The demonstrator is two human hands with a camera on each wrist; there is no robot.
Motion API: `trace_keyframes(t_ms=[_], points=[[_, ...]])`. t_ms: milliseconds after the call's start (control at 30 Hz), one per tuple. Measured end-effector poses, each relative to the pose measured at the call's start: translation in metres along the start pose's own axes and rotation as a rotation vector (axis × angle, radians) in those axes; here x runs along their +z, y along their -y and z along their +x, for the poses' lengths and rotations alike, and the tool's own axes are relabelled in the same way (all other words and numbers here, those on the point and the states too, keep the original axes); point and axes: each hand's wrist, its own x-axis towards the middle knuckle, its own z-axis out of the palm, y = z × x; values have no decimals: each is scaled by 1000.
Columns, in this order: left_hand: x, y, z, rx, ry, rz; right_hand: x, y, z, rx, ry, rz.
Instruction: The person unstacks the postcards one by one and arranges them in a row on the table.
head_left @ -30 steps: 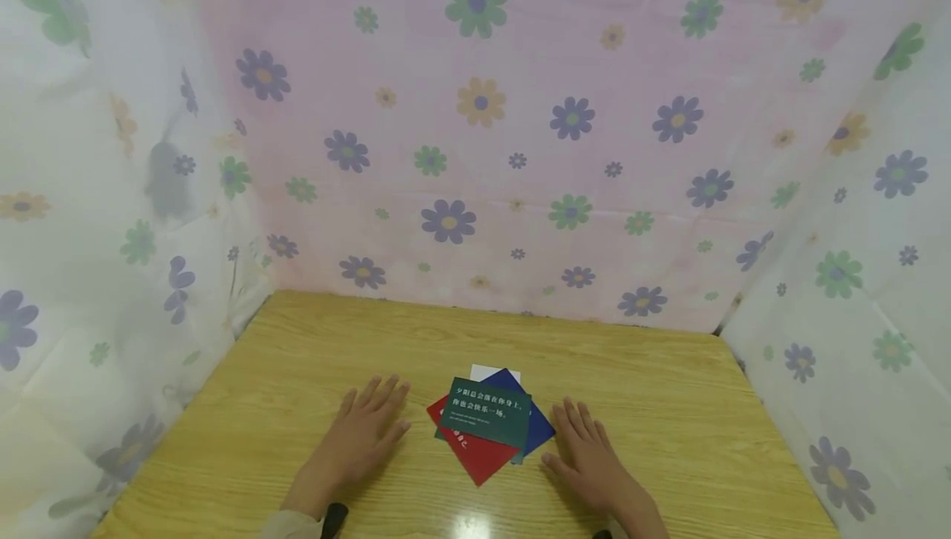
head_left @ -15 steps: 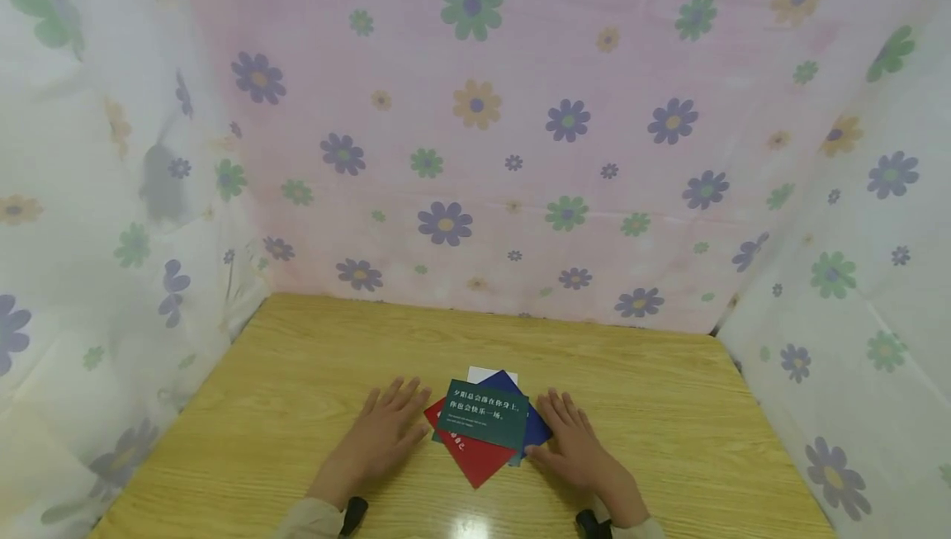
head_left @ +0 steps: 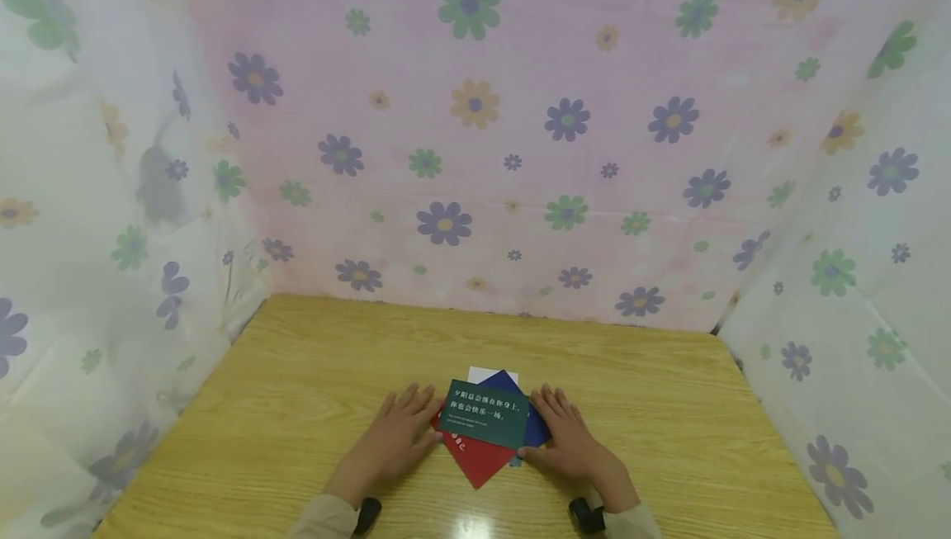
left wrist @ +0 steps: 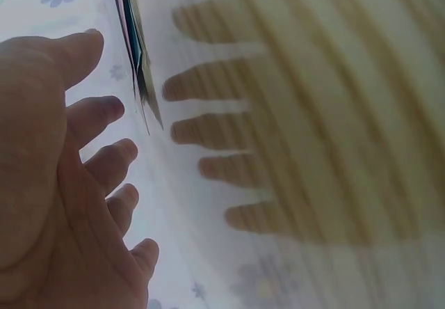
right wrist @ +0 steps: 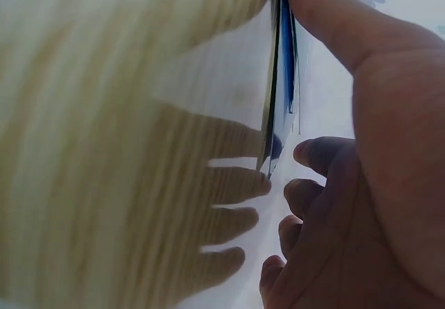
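Several cards lie fanned in a loose pile on the table. On top is a dark green card (head_left: 484,413) with white lettering. Beneath it show a red card (head_left: 479,465), a blue card (head_left: 538,427) and a white card (head_left: 483,373). My left hand (head_left: 394,444), palm down with fingers spread, is at the pile's left edge, its fingertips right by the red card. My right hand (head_left: 574,444) lies likewise at the right edge, overlapping the blue card's side. In the right wrist view the thumb (right wrist: 327,10) is up against the card edges.
A glossy wood-grain table (head_left: 357,341) reflects both hands. Flower-printed cloth (head_left: 475,192) walls it in at the back and both sides. Black wrist straps (head_left: 587,514) sit at the sleeve cuffs.
Both hands have slid inward over the table from either side, up to the pile's edges. The cards look the same in their arrangement.
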Motion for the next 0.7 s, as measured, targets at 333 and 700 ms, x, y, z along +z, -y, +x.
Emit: trace_keyframes(t_ms=[333, 700], points=[[-3, 2, 8, -21, 45, -35, -2, -3, 6, -24, 37, -4], [-6, 10, 24, -9, 91, -66, -4, -3, 9, -38, 43, -10]])
